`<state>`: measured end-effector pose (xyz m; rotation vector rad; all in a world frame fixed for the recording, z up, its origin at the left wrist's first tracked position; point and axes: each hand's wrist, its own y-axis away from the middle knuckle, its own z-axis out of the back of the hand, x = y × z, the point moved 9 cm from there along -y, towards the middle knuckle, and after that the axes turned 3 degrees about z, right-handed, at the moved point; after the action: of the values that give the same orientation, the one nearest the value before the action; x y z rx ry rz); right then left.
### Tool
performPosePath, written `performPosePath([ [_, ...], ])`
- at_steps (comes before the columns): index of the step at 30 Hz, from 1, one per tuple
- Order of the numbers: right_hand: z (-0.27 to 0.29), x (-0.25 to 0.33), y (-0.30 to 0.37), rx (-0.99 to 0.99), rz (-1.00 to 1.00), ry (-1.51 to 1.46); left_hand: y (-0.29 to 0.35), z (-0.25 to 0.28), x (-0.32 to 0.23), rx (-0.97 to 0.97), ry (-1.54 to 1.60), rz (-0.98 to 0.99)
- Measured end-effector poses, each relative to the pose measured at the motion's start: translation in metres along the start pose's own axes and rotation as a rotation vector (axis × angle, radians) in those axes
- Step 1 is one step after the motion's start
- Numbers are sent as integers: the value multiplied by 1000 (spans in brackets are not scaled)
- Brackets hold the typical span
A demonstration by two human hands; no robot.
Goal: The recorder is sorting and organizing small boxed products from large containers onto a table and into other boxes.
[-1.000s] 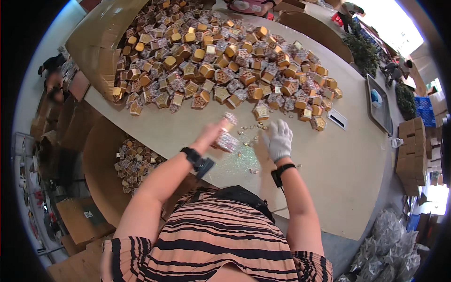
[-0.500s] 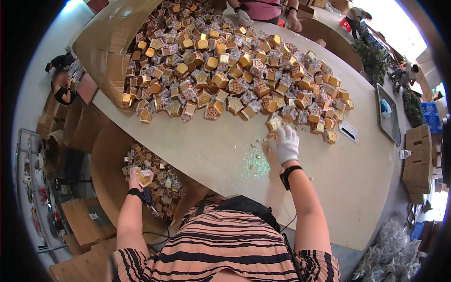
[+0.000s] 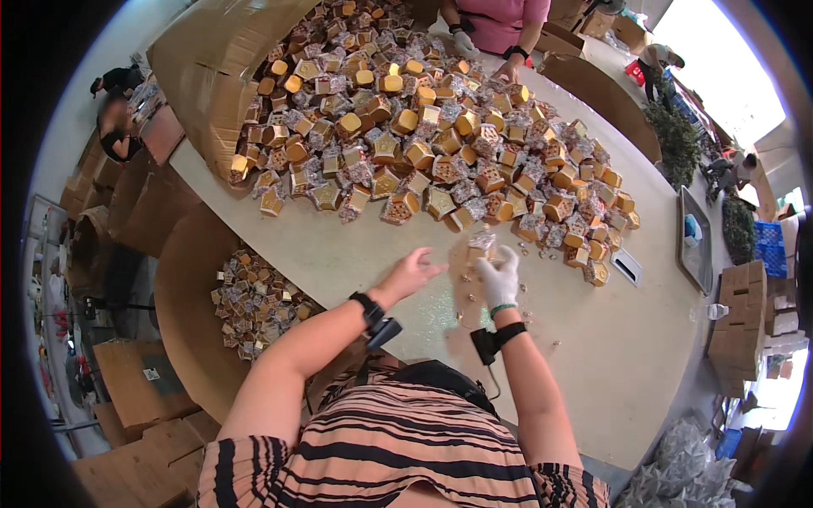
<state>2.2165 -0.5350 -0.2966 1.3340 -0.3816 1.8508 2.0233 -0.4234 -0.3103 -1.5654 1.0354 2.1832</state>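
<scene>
My right hand (image 3: 501, 281), in a white glove, grips a small gold house-shaped ornament (image 3: 481, 244) with a glittery white top, just above the table. My bare left hand (image 3: 412, 276) is beside it on the left, fingers stretched toward the ornament and nothing in them. Beyond both hands spreads a big heap of similar gold ornaments (image 3: 394, 151), many in clear, shiny wrapping. Glitter (image 3: 436, 313) and several tiny gold bits lie on the table (image 3: 593, 364) around my right hand.
A large carton (image 3: 188, 313) stands below the table's left edge, with more ornaments (image 3: 254, 303) inside. Another carton (image 3: 203, 80) leans over the heap's left end. A co-worker in pink (image 3: 508, 25) stands across the table. To the right are a metal tray (image 3: 694, 241) and a white-framed slot (image 3: 626, 266).
My left hand has come from over the carton to the table, and the ornament it held is gone from it. My right hand has drawn an ornament away from the heap.
</scene>
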Motion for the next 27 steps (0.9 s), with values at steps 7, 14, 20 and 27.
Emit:
performPosePath([
  [7,-17,4,30,251,-107,-363,-22,-49,-14,222,31,107],
  [14,-26,5,4,462,138,380,2,-64,-32,317,-363,-148],
  [20,-45,40,-1,540,486,391,4,-47,-52,185,-487,-252],
  [27,-56,39,1,526,441,857,2,-51,-56,233,-625,-224],
])
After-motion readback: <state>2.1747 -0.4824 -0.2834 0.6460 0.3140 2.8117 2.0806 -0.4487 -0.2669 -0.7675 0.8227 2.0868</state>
